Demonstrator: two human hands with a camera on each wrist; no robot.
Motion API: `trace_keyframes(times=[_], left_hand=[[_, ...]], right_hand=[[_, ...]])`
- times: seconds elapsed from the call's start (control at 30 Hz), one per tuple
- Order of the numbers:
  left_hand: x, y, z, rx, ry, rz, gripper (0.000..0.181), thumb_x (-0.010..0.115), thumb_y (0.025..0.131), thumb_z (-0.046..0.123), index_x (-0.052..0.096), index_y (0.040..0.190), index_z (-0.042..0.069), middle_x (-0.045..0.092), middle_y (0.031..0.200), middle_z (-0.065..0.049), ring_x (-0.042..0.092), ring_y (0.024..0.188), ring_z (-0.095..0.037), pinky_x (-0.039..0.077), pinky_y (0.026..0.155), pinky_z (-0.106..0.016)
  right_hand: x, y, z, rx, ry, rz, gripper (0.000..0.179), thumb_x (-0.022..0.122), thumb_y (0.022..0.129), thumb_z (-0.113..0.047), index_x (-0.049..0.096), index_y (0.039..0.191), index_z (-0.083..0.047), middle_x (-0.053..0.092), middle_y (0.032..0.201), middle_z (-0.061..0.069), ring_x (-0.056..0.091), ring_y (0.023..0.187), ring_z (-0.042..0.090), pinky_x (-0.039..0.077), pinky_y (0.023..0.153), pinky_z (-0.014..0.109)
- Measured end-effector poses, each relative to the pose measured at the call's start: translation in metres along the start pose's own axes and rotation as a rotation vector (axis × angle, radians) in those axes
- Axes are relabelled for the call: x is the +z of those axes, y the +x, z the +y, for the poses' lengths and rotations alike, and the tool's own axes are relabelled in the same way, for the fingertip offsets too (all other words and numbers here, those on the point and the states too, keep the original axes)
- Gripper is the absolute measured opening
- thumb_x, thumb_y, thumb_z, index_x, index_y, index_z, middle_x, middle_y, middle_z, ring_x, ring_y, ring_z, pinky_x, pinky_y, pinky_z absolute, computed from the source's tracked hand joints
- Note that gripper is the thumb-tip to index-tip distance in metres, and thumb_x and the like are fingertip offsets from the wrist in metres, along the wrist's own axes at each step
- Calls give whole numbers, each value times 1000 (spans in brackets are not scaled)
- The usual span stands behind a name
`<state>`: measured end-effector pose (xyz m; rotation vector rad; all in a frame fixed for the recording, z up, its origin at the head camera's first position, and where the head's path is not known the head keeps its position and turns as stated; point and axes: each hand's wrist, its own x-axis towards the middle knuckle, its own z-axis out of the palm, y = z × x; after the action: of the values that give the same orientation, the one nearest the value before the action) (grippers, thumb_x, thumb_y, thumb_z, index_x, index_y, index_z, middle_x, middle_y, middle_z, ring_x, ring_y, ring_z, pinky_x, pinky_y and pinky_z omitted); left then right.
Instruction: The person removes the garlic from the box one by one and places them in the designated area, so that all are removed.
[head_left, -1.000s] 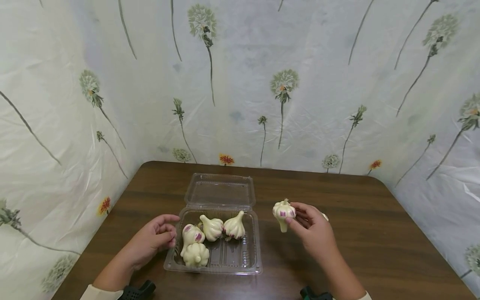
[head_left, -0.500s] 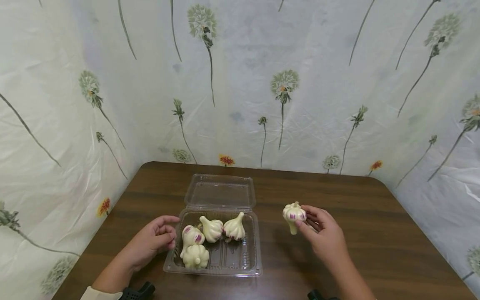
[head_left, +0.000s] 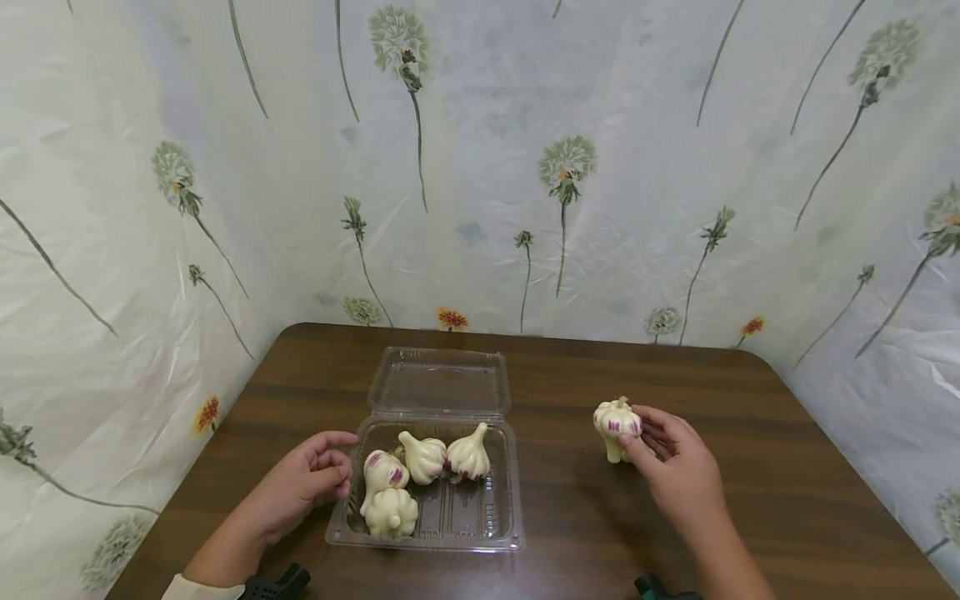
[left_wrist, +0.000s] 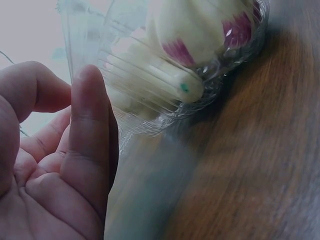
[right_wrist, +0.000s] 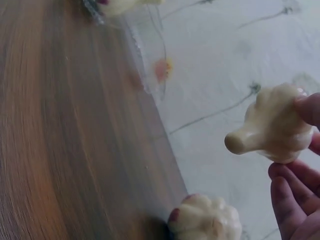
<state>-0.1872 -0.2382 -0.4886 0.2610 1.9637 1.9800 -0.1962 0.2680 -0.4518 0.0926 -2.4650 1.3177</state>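
Observation:
My right hand (head_left: pixel 678 462) pinches a white garlic bulb (head_left: pixel 615 419) with purple marks between thumb and fingers, its stem pointing down, over the right part of the table. Below it in the right wrist view sits another garlic bulb (right_wrist: pixel 205 220), mostly hidden in the head view. A clear plastic clamshell container (head_left: pixel 517 508) lies unfolded left of centre and holds several garlic bulbs (head_left: pixel 468 454). Beside its left wall rests my left hand (head_left: pixel 303 483), fingers loosely bent, the index fingertip right at the rim. Nothing is gripped in that hand.
The container's hinged lid (head_left: pixel 438 383) lies back toward the far side of the table. Brown wood forms the tabletop (head_left: pixel 750 417), with rounded far corners. A floral-patterned curtain (head_left: pixel 480 167) hangs behind and on both sides.
My right hand has moved to the right with the garlic bulb, away from the container. The left hand and the container have stayed where they were.

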Motion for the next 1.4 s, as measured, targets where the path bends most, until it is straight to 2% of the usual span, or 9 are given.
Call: trace_keyframes(times=[0.2,0.4,0.5,0.63,0.7,0.87,0.93,1.23,1.4], left_hand=[[1,1,-1,6,-3,-1,56,60,105,8,32,150,-8,61,97,-1,66,84,-14,60,78,-27],[0,1,-1,2,7,1,56,60,105,8,32,151,-8,61,97,-1,66,84,-14,60,79,-27],[-1,0,0,-3,8,12,56,59,106,8,32,151,-8,60,97,-1,66,84,-14,60,79,-27],[-1,0,0,-6,5,11,56,59,106,8,31,152,-8,60,98,-1,66,84,-15,59,79,-27],[-1,0,0,-6,-2,7,56,59,106,8,31,151,-8,60,98,-1,65,84,-14,59,79,-27],[0,1,0,-3,-13,4,56,60,105,8,31,151,-8,60,97,-1,66,83,-14,59,79,-27],[1,1,0,-1,-14,2,55,60,106,8,32,151,-8,60,97,0,66,83,-14,59,79,-27],[0,2,-1,5,-15,-3,55,59,106,8,32,150,-7,61,97,0,66,83,-14,60,79,-27],[1,2,-2,6,-22,-8,54,59,106,8,32,150,-7,61,96,1,66,83,-13,59,79,-27]], right_hand=[[-11,1,5,50,-15,18,54,75,98,-32,60,144,-6,57,142,17,49,111,-20,47,90,3],[-19,0,10,62,-19,39,55,75,99,-31,59,144,-4,57,142,20,49,109,-21,46,87,1],[-21,1,12,72,-36,51,55,74,99,-33,60,144,-5,57,142,18,53,112,-15,46,86,1],[-25,2,16,90,-64,72,55,73,99,-35,60,144,-5,57,143,19,61,120,6,46,85,1],[-28,4,18,96,-62,82,55,73,100,-34,60,144,-5,57,143,19,62,120,7,46,84,0],[-34,6,26,117,-50,102,55,73,99,-33,60,144,-5,59,143,21,52,107,-17,45,83,0],[-36,6,30,133,-54,111,55,73,100,-33,60,145,-5,61,142,22,50,104,-21,45,82,0],[-48,10,43,238,-101,142,58,72,99,-43,61,144,-8,63,141,21,49,95,-25,48,74,1],[-55,14,51,319,-115,109,66,70,97,-52,58,147,-11,59,147,19,55,104,-15,48,72,3]])
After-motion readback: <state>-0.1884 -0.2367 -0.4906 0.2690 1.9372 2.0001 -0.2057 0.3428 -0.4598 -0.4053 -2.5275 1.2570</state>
